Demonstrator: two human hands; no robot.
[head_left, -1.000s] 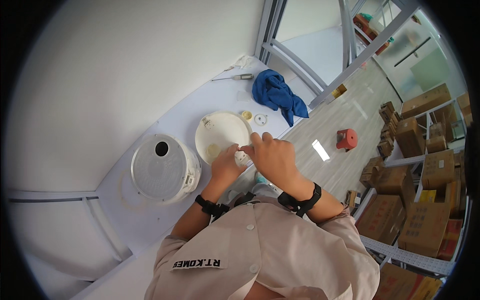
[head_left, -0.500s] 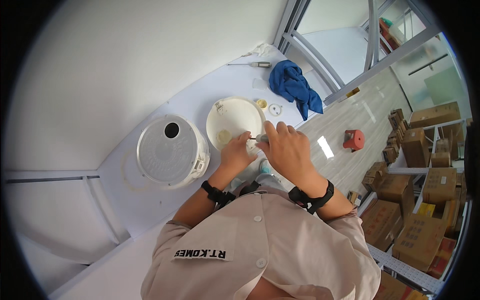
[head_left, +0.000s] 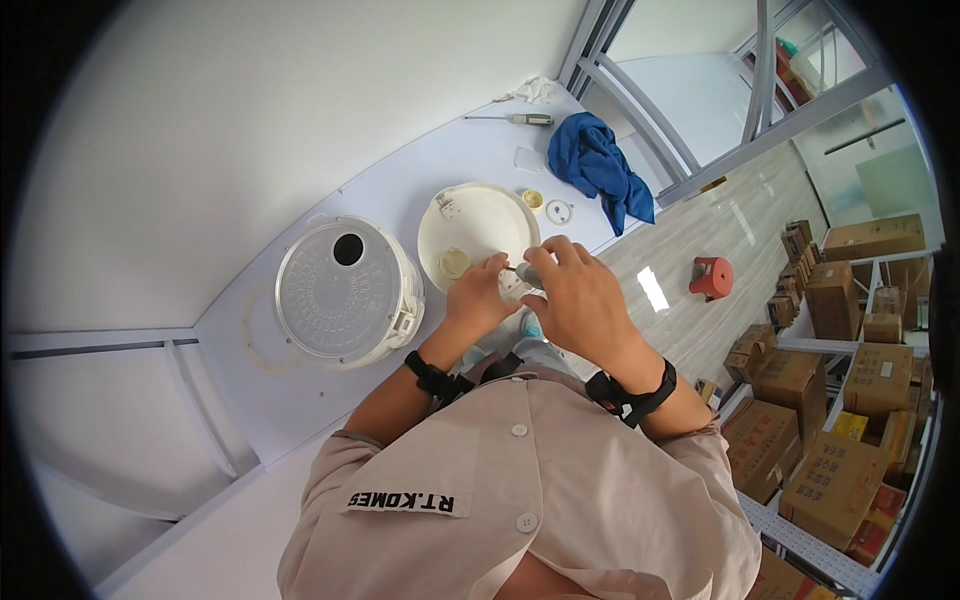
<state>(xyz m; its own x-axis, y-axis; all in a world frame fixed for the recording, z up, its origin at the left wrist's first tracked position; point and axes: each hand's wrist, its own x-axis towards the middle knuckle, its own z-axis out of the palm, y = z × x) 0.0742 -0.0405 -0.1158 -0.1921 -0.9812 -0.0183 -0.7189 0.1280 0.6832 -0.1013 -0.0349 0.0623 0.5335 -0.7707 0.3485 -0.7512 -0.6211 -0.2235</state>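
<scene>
White plastic fills the middle of the bench (head_left: 300, 390): a round cream lid (head_left: 470, 235) lies flat near the front edge, and both hands meet at its near rim. The left hand (head_left: 480, 298) pinches a small white fitting against the rim, fingers curled tight, while the right hand (head_left: 578, 300) is closed round a small screwdriver (head_left: 527, 272), its tip aimed at that fitting. It looks like the fastening step on the lid's edge piece, though whether the screw goes in or out I cannot tell. Next calls for a steady tip, square in the screw head, with the left holding firm. Left of the lid sits the perforated cooker body (head_left: 340, 290); beyond, a blue cloth (head_left: 595, 165), two small round parts (head_left: 546, 205) and a spare screwdriver (head_left: 515, 119).
</scene>
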